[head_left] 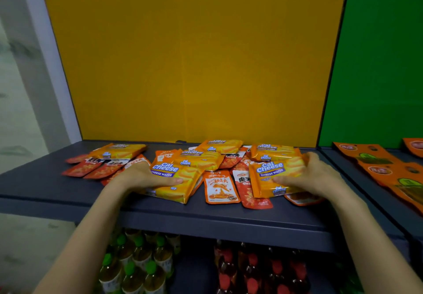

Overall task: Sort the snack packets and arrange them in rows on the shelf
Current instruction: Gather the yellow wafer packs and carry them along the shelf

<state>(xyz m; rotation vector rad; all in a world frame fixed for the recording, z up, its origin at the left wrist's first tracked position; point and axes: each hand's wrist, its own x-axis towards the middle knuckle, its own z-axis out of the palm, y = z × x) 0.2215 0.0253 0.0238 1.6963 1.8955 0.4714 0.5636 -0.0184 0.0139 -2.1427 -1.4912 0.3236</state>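
Note:
A mixed heap of snack packets lies on the dark grey shelf (45, 186). My left hand (142, 176) grips a yellow-orange Cal Cheese wafer packet (180, 179) at its left edge, thumb on top. My right hand (313, 174) grips another Cal Cheese packet (272, 174) at its right edge. Between them lie a small orange sachet (219, 187) and a red sachet (249, 190). More Cal Cheese packets (219, 146) lie behind, one (119, 150) at the back left over red sachets (84, 168).
A yellow back panel (194, 53) closes the shelf; a green panel (377, 53) backs the neighbouring shelf, where orange packets (377, 163) lie in a row. Below the shelf stand green-capped bottles (137, 264) and red-capped bottles (251, 268). A pale wall is at the left.

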